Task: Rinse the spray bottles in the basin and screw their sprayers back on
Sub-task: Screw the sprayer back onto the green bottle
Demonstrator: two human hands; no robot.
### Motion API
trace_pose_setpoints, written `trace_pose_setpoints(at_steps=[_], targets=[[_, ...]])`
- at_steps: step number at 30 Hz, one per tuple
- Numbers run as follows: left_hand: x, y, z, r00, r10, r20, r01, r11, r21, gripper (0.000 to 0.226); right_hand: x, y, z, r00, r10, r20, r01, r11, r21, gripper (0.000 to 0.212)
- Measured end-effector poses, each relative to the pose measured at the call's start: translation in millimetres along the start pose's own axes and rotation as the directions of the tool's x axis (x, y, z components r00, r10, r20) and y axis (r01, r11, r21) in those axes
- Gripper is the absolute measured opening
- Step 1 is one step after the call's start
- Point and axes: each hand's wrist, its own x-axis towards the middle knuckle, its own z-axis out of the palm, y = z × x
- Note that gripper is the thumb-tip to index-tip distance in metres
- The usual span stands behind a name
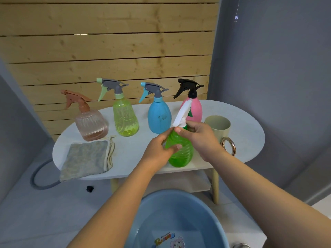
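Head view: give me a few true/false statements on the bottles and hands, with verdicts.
1. Both hands grip the ribbed green translucent bottle. True: left hand on its body, right hand at its neck.
2. Its white sprayer lies in the blue plastic basin. False: it sits at the bottle's neck.
3. Four other spray bottles stand on the white oval table. True.
4. The pink bottle has a blue sprayer. False: black.
5. The grey folded cloth lies at the table's right end. False: left.
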Motion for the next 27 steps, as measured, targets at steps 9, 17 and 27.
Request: trace_pose_setpoints(at_steps=[9,17,27], targets=[[-3,3,8,0.991,0.025,-0.129,-0.019,0.999,0.047,0.058,-4,5,23,0.963,-0.060,-0.263,0.021,0.988,-0.151,0.016],[5,-4,3,0.995,0.033,0.095,-0.025,0.996,-0.089,0.063,-3,-8,2,0.998,0.055,-0.038,-0.060,0.987,-0.151,0.019],[24,-24,-2,0.986,-0.008,0.165,0.008,1.000,0.003,0.077,-8,2,-15,0.992,0.091,-0.089,-0.107,0.974,-0.201,0.038]])
